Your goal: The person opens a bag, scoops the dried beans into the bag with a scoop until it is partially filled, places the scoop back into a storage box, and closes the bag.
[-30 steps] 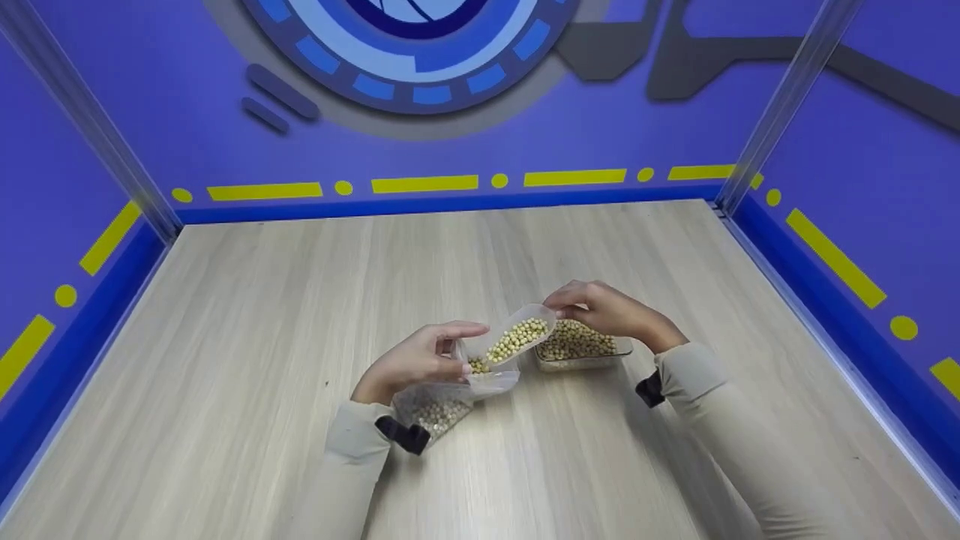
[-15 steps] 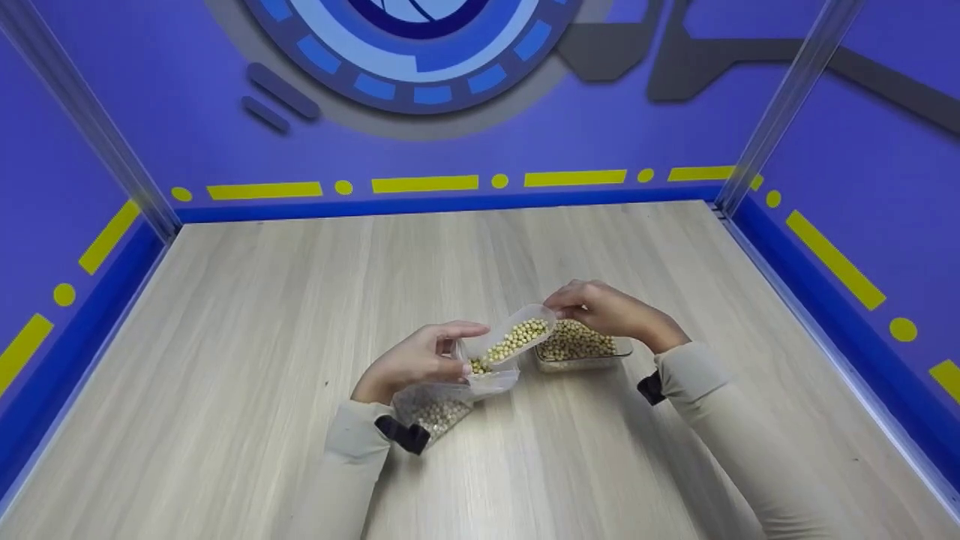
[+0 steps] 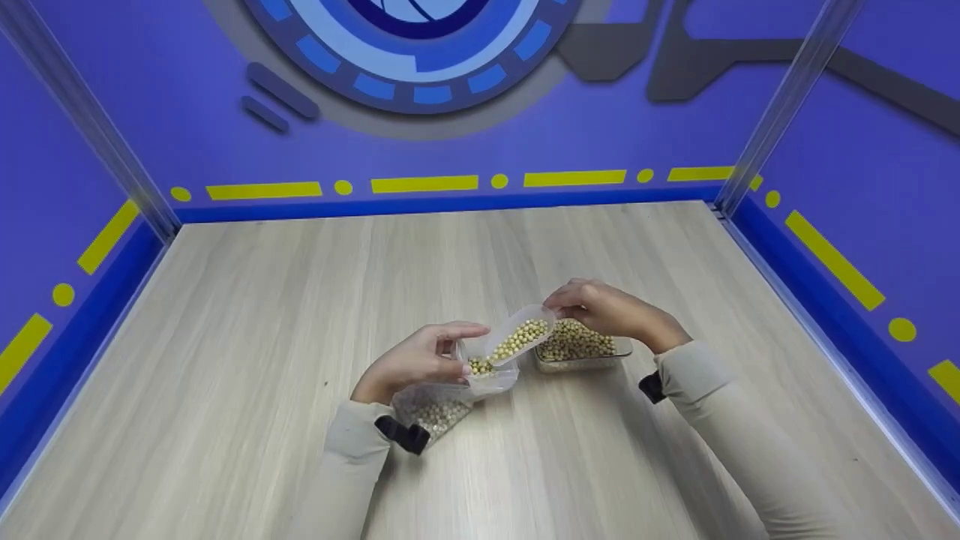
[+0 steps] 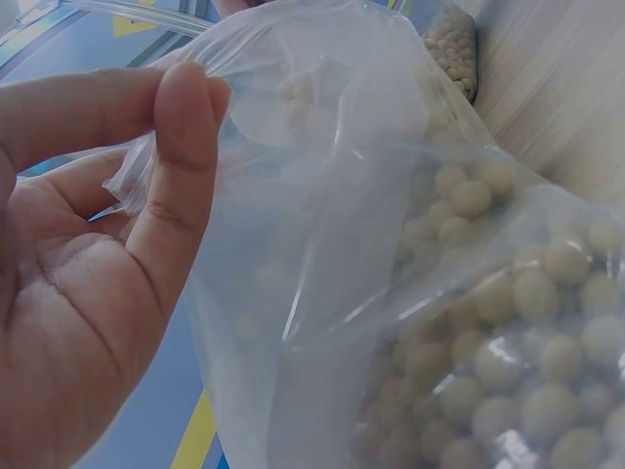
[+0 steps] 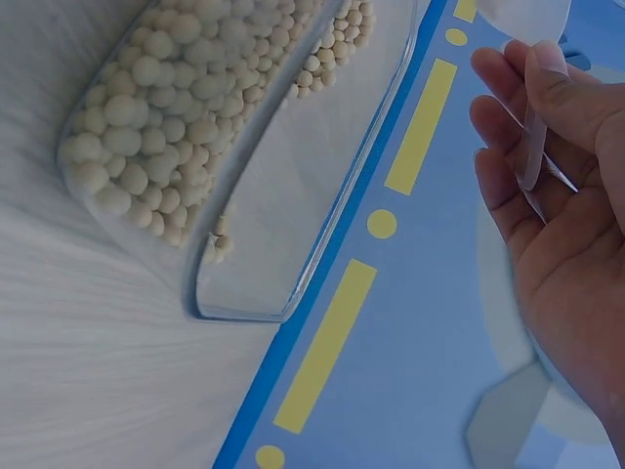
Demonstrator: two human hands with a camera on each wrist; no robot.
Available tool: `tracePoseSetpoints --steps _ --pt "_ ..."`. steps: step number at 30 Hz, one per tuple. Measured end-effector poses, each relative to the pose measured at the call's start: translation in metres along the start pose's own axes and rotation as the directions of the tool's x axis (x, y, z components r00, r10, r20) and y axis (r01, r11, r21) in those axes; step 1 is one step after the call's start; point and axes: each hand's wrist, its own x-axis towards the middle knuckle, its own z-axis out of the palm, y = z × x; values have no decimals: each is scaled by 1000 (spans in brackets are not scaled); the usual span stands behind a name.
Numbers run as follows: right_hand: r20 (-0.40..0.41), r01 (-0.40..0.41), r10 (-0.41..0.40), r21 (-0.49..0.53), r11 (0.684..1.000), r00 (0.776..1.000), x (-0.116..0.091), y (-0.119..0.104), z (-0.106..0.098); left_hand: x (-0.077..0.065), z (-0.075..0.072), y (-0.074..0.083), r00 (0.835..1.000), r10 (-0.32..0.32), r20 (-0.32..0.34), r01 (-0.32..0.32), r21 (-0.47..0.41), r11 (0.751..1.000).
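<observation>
My left hand (image 3: pixel 416 360) pinches the mouth of a clear plastic bag (image 3: pixel 491 385), whose lower part bulges with round, pale yellow beans. In the left wrist view thumb and finger grip the bag's (image 4: pixel 312 225) thin edge. My right hand (image 3: pixel 600 307) holds a translucent white scoop (image 3: pixel 504 328) by its handle. Beans (image 3: pixel 523 337) lie in the scoop, and its lip dips down into the bag's mouth. Below the right hand stands a clear rectangular container (image 3: pixel 585 365) filled with the same beans. The right wrist view shows the scoop handle (image 5: pixel 531 156) between thumb and fingers.
The wooden tabletop (image 3: pixel 300 285) carries the container right of the bag. A blue-purple panel (image 3: pixel 420 161) with yellow marks borders the back, and similar panels stand at both sides. Metal posts (image 3: pixel 780 105) rise at the back corners.
The beans in the scoop have shifted slightly toward its lip, and the right hand has risen a touch. My left hand and the bag look nearly still.
</observation>
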Motion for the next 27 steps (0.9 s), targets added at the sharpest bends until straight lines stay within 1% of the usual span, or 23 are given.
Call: tracePoseSetpoints --steps 9,16,20,27 --pt "-2 20 -20 -25 999 1000 1 -2 -2 0 0 0 1000 11 9 -11 -16 1000" --pt "-5 25 -25 -38 999 1000 1 -3 -4 0 0 0 1000 10 4 -10 -1 1000" --pt "-4 21 -21 -40 999 1000 1 -4 -5 0 0 0 1000 2 0 -2 4 1000" --pt "8 27 -27 -72 997 1000 1 -6 -7 0 1 2 1000 -24 2 24 -6 1000"
